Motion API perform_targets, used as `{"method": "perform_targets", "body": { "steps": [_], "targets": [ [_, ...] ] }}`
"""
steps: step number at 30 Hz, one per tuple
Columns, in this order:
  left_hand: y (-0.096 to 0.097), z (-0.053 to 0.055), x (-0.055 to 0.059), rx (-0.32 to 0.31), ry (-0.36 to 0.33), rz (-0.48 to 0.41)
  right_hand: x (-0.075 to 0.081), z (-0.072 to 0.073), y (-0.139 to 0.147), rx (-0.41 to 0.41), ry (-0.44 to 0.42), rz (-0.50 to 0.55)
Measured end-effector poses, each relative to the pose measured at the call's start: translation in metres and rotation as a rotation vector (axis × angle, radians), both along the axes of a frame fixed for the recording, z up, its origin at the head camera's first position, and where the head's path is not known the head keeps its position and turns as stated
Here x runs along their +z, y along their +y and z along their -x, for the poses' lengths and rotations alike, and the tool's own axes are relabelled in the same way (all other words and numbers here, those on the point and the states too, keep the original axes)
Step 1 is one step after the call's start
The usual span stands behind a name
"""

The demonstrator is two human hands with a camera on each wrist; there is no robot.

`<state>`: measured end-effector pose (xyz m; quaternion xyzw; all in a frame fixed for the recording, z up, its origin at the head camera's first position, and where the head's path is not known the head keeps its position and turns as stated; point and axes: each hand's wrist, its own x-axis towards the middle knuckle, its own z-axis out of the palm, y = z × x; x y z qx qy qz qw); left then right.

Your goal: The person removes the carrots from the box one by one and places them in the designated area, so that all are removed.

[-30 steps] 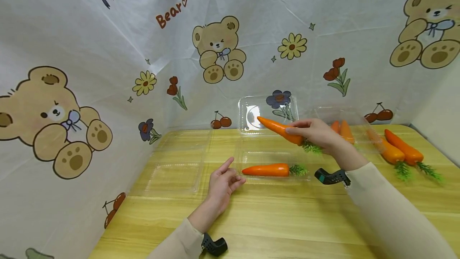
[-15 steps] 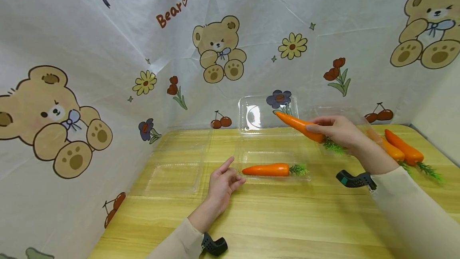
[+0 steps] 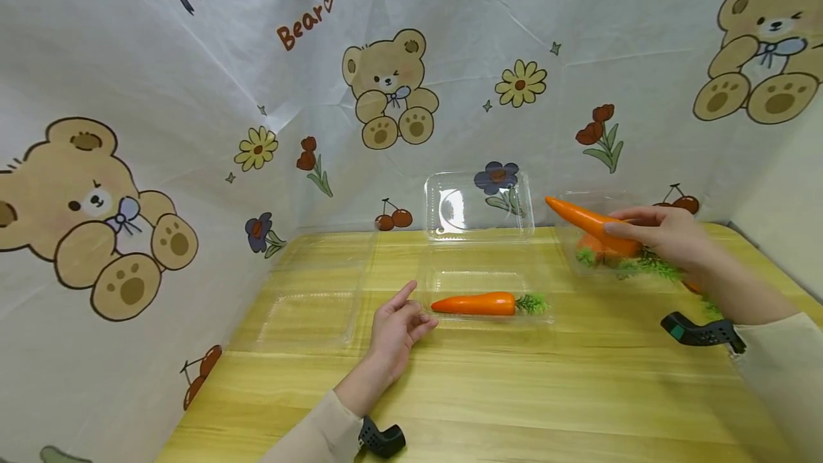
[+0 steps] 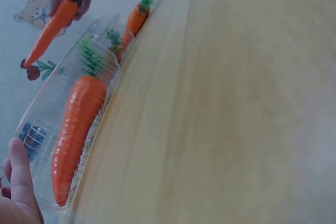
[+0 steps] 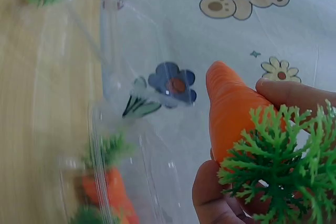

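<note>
My right hand (image 3: pixel 681 238) pinches a toy carrot (image 3: pixel 581 218) near its thick end, above the right clear plastic container. The carrot's tip points left and slightly up, and its green leaves (image 5: pixel 278 161) hang below the fingers. More carrots (image 3: pixel 593 252) lie in that right container, partly hidden by the held one. My left hand (image 3: pixel 395 334) rests at the left end of the middle clear container (image 3: pixel 463 281), one finger (image 4: pixel 21 174) straight along its side. Inside the middle container a single carrot (image 3: pixel 476 304) lies sideways, leaves to the right.
A hinged clear lid (image 3: pixel 444 206) stands up behind the middle container. Another clear container (image 3: pixel 302 306) sits at the left. Carrot leaves (image 3: pixel 710 309) show on the wooden table beneath my right forearm. A bear-print cloth (image 3: pixel 476 13) rises behind the table.
My right hand has carried the carrot rightward, from above the middle container to above the right one. My left hand has stayed in place.
</note>
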<state>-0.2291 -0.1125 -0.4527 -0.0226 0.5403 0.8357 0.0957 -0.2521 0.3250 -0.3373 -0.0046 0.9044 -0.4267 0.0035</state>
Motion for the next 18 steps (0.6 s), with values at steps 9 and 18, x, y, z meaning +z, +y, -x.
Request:
{"method": "perform_targets", "body": {
  "steps": [9,18],
  "targets": [
    [0.002,-0.001,0.0,0.003,-0.002,0.0,-0.004,-0.012,0.051,-0.055,-0.026,-0.111],
    [0.004,-0.001,-0.001,-0.006,-0.003,0.001,-0.022,-0.018,0.115,-0.22,0.018,-0.004]
  ]
}}
